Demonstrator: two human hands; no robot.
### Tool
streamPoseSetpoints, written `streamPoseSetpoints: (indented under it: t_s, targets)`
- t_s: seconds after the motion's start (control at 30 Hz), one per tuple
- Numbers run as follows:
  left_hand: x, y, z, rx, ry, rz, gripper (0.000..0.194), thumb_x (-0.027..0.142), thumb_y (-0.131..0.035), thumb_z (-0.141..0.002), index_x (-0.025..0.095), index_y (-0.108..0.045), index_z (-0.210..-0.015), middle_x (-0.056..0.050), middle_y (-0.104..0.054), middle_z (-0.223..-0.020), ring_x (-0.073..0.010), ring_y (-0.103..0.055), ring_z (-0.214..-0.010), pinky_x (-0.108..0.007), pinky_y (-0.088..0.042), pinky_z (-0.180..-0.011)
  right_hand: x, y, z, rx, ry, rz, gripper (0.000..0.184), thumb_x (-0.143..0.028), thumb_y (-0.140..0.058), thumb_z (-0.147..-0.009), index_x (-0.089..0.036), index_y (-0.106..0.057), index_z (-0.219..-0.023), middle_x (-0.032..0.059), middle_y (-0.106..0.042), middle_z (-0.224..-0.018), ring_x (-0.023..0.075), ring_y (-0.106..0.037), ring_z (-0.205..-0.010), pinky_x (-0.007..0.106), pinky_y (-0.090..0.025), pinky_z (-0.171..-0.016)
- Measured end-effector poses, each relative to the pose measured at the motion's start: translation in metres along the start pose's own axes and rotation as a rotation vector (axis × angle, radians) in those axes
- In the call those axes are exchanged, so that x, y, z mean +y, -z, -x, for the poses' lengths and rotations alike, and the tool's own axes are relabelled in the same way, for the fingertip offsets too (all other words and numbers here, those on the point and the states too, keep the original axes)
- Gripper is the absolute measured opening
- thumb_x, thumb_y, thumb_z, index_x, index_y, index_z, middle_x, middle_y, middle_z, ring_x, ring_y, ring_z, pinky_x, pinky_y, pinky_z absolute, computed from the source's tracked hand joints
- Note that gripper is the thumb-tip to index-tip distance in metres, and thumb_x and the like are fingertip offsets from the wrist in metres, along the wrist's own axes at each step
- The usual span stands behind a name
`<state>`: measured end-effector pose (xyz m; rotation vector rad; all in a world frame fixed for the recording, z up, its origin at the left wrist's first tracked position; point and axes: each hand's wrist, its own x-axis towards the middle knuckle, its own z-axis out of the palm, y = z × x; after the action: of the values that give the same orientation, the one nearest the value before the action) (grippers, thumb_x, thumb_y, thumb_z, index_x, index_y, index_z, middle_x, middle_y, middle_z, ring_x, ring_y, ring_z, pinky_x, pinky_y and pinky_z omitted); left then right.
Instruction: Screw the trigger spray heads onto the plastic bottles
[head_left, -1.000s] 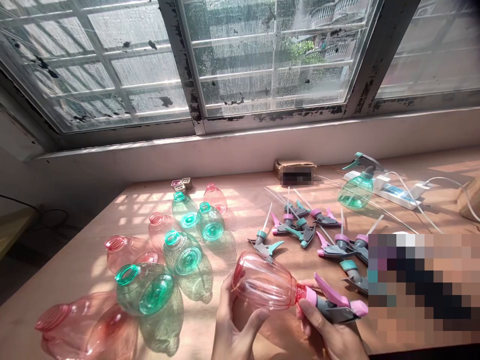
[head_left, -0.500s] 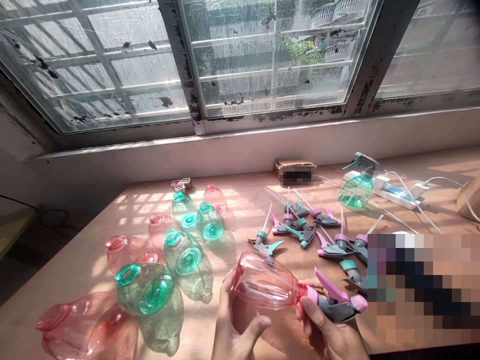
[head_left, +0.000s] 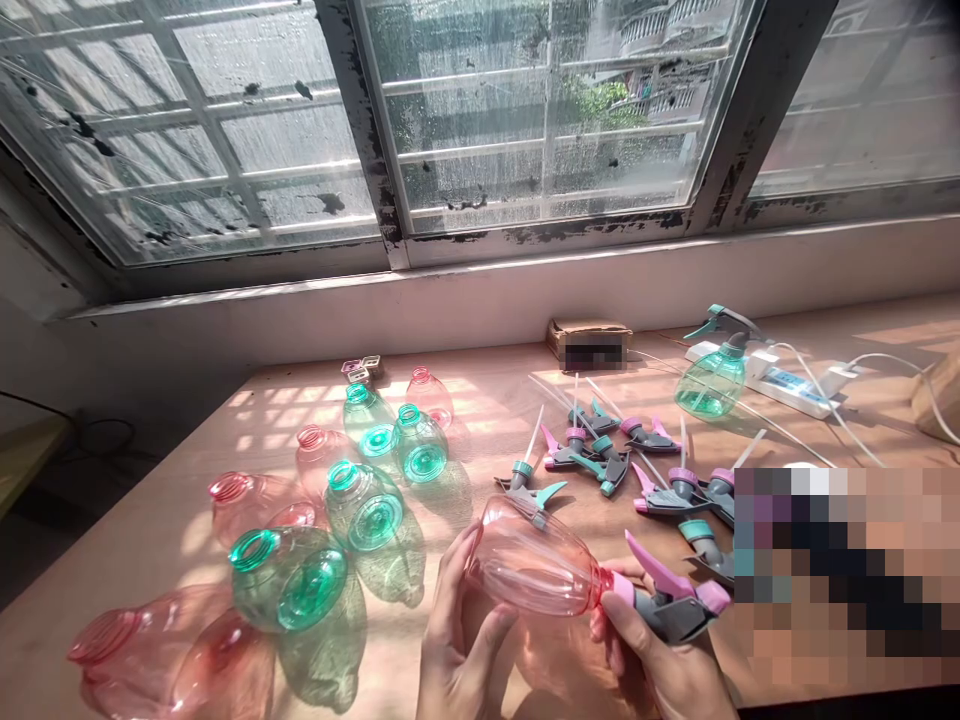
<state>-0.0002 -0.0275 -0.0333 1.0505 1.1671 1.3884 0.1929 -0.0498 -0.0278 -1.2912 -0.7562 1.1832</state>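
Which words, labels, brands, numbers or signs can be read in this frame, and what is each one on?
None can be read.
Power strip: blue-and-white markings, too small and blurred to make out.
Cardboard box: a pixelated patch covers its front, so any print there is hidden.
Held red transparent bottle and its pink-and-grey trigger sprayer head: no lettering visible.

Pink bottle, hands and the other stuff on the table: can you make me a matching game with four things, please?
Things:
1. Left hand
2. Right hand
3. Cardboard box
4. Power strip

Clues:
A. White, with cables
B. At the pink collar of the spray head
C. Brown, near the wall
D. By the pink bottle's base

Pairs: 1-D, 2-B, 3-C, 4-A
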Motion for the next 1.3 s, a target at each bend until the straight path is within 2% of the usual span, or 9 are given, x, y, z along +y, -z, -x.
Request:
streamPoseSetpoints:
  t_s: [0.1,0.23,0.4,0.53,0.8,0.97,1.03,1.13,1.3]
  targets:
    - [0.0,0.0,0.002,-0.022,0.037,0.027,0.064,0.049,-0.083,-0.089,0.036,-0.063,-0.149,-0.01,-0.064,-0.157,-0.0385,-0.057,-0.148,-0.052,-0.041,-0.128,0.005,0.002,0.001,0.018,0.0,0.016,0.049,-0.069,-0.089,-0.074,-0.021,-0.077,-0.074,0.0014,-0.072,-0.062,0.0161,-0.057,-0.051,0.029,-0.048,-0.054]
    - [-0.003,-0.002,0.007,-0.064,-0.042,0.071,0.077,0.061,-0.086,-0.081,0.04,-0.061,-0.151,-0.009,-0.061,-0.161,-0.0419,-0.051,-0.152,-0.055,-0.036,-0.13,0.012,0.006,0.001,-0.016,-0.005,0.105,0.057,-0.074,-0.082,-0.079,-0.022,-0.075,-0.058,0.0006,-0.065,-0.054,0.0162,-0.058,-0.053,0.029,-0.049,-0.061]
    - [-0.001,0.0,0.007,-0.019,-0.025,0.13,0.078,0.062,-0.086,-0.082,0.034,-0.06,-0.15,-0.011,-0.057,-0.164,-0.0394,-0.047,-0.155,-0.052,-0.034,-0.131,0.009,0.006,0.001,-0.024,0.026,0.1,0.048,-0.071,-0.084,-0.078,-0.023,-0.08,-0.076,0.0015,-0.073,-0.064,0.0163,-0.058,-0.053,0.028,-0.051,-0.057]
    - [0.006,-0.001,0.006,-0.004,0.033,0.14,0.075,0.057,-0.088,-0.082,0.032,-0.061,-0.147,-0.011,-0.058,-0.163,-0.0383,-0.05,-0.154,-0.05,-0.036,-0.13,0.007,0.005,0.003,-0.023,0.004,0.169,0.053,-0.074,-0.083,-0.076,-0.023,-0.076,-0.062,0.0001,-0.064,-0.055,0.0168,-0.058,-0.053,0.027,-0.051,-0.056]
    - [0.001,-0.006,0.008,-0.074,0.05,0.058,0.071,0.05,-0.084,-0.087,0.032,-0.058,-0.152,-0.012,-0.062,-0.16,-0.0404,-0.053,-0.152,-0.054,-0.04,-0.128,0.003,0.0,0.002,-0.017,0.036,-0.109,0.045,-0.066,-0.082,-0.084,-0.024,-0.073,-0.097,-0.0019,-0.069,-0.056,0.0143,-0.056,-0.049,0.026,-0.047,-0.055]
    - [-0.002,-0.001,0.009,-0.052,0.016,0.049,0.077,0.055,-0.089,-0.08,0.032,-0.059,-0.148,-0.012,-0.057,-0.163,-0.0404,-0.046,-0.156,-0.053,-0.032,-0.131,0.0,0.001,0.005,-0.05,0.046,-0.091,0.041,-0.065,-0.081,-0.087,-0.025,-0.075,-0.093,-0.002,-0.068,-0.057,0.015,-0.057,-0.051,0.026,-0.048,-0.056]
    - [-0.001,0.001,0.009,-0.05,0.006,0.067,0.084,0.062,-0.09,-0.075,0.03,-0.059,-0.146,-0.015,-0.058,-0.161,-0.0424,-0.047,-0.155,-0.054,-0.034,-0.13,0.001,0.004,0.005,-0.062,0.045,-0.048,0.043,-0.067,-0.08,-0.087,-0.024,-0.075,-0.079,-0.0015,-0.067,-0.059,0.0146,-0.059,-0.053,0.027,-0.049,-0.058]
    - [0.002,0.0,0.006,-0.082,0.028,0.123,0.077,0.062,-0.088,-0.079,0.028,-0.061,-0.142,-0.015,-0.066,-0.153,-0.0418,-0.054,-0.149,-0.053,-0.04,-0.125,0.005,0.006,0.005,-0.088,0.017,-0.004,0.048,-0.068,-0.081,-0.085,-0.023,-0.074,-0.07,-0.0012,-0.067,-0.06,0.0143,-0.06,-0.055,0.027,-0.049,-0.061]
    - [0.005,-0.005,0.004,-0.074,0.034,0.114,0.07,0.05,-0.089,-0.082,0.031,-0.064,-0.144,-0.01,-0.062,-0.159,-0.0398,-0.05,-0.153,-0.053,-0.033,-0.131,0.001,0.001,0.003,-0.034,-0.007,-0.166,0.045,-0.064,-0.089,-0.079,-0.025,-0.075,-0.096,-0.0031,-0.071,-0.058,0.0142,-0.058,-0.051,0.025,-0.047,-0.056]
